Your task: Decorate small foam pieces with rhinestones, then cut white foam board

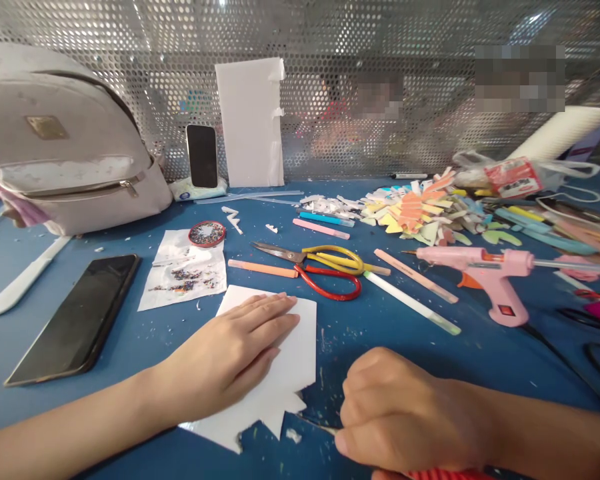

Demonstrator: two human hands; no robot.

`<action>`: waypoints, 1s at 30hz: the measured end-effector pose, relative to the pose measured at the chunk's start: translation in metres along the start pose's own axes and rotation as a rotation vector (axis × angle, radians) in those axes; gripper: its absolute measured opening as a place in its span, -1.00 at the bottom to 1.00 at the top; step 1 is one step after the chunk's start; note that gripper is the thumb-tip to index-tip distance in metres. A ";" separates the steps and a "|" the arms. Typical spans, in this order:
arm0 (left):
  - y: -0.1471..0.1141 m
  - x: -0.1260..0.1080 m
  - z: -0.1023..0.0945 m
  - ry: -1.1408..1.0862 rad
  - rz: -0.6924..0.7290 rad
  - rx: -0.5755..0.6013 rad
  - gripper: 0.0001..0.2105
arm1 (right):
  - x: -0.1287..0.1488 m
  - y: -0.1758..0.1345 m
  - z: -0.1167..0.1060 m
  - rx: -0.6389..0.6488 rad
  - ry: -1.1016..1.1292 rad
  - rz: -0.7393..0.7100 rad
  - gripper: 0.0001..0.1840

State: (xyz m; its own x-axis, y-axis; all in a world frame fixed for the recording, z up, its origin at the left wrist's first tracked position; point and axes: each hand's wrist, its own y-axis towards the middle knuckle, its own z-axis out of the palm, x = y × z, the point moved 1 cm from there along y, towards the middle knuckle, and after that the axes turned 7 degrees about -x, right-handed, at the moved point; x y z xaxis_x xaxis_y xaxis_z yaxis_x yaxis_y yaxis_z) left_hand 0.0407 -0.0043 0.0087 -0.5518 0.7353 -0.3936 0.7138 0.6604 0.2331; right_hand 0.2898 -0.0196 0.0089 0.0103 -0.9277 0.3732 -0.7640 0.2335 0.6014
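My left hand (240, 347) lies flat, fingers stretched out, on a white sheet (300, 333) of stiff card or foam. The sheet's near edge is cut in jagged points. To the right of it my right hand (395, 410) is closed around a thin pointed tool (320, 425); its tip juts left near the jagged edge. Something red and ribbed (447, 475), perhaps its handle, shows under that hand. A small white scrap (293, 435) lies between the hands. Beyond the sheet are scissors (330, 267) with one yellow and one red handle.
Several markers (413, 303) lie around the scissors. A pink glue gun (500, 273) rests at right, before a heap of coloured cut pieces (420, 207). At left are a dark phone (75, 320), a white plastic knife (27, 277) and a backpack (70, 147). Perforated metal (330, 40) stands behind.
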 end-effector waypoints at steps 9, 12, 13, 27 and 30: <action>-0.002 0.002 0.001 -0.066 -0.050 -0.039 -0.57 | -0.003 0.003 0.000 -0.178 0.160 0.118 -0.73; -0.002 0.003 0.001 -0.098 -0.052 -0.057 -0.57 | -0.008 0.006 0.004 -0.236 0.151 0.143 -0.72; -0.002 0.003 0.001 -0.101 -0.043 -0.058 -0.58 | -0.009 0.006 0.006 -0.230 0.138 0.149 -0.72; -0.002 0.004 0.003 -0.087 -0.003 -0.061 -0.59 | -0.011 0.011 0.005 -0.084 0.113 0.183 -0.82; -0.002 0.003 0.002 -0.070 0.016 -0.057 -0.60 | -0.009 0.016 0.000 0.001 0.084 0.207 -0.82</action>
State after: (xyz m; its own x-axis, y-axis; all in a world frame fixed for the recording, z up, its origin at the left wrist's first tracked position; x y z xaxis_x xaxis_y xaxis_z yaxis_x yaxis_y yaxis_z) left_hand 0.0385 -0.0036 0.0050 -0.5078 0.7346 -0.4500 0.6953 0.6579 0.2894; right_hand 0.2768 -0.0075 0.0150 -0.0930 -0.8322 0.5466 -0.7559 0.4163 0.5053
